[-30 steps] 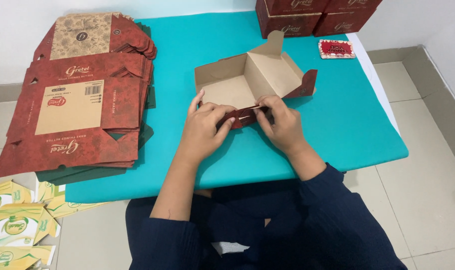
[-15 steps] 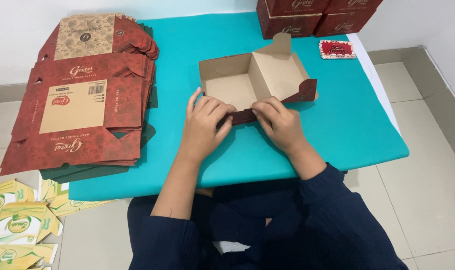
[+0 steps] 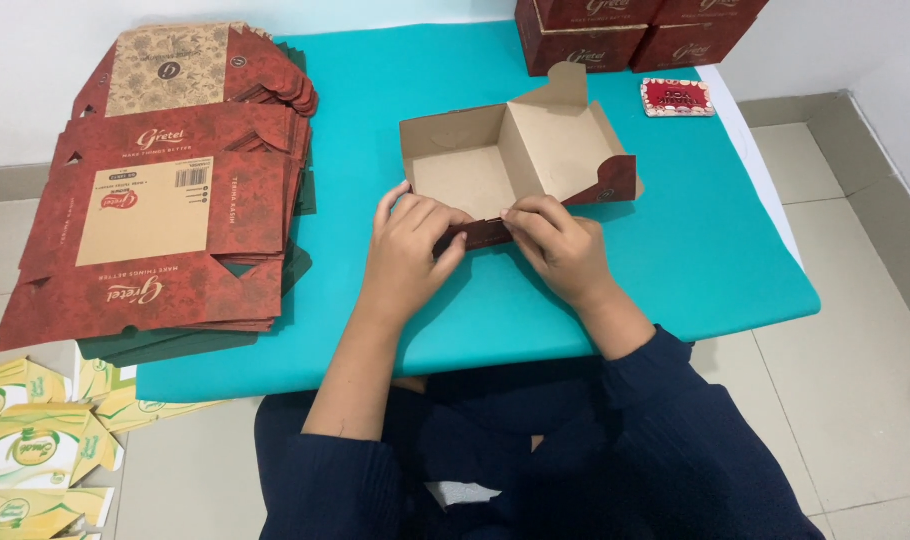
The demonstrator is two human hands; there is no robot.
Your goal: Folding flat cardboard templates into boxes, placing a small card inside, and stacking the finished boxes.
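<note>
1. Head view: half-folded red carton [image 3: 520, 155], brown inside up, sits mid-table on the teal table top [image 3: 695, 270].
2. Left hand [image 3: 410, 250] pinches the carton's near wall, fingers curled over its edge.
3. Right hand [image 3: 560, 245] grips the same near wall just beside the left, fingertips touching it.
4. Stack of flat red carton blanks [image 3: 160, 200] at table's left, well apart from hands.
5. Finished red boxes [image 3: 625, 30] at far edge; small red card [image 3: 677, 97] near them.
6. Yellow-green flat packs [image 3: 35, 440] on the floor, lower left.

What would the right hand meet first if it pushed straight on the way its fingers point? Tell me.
Likely the left hand: the right hand points leftward along the half-folded red carton's near wall, fingertips almost touching. Depth is unclear.
</note>
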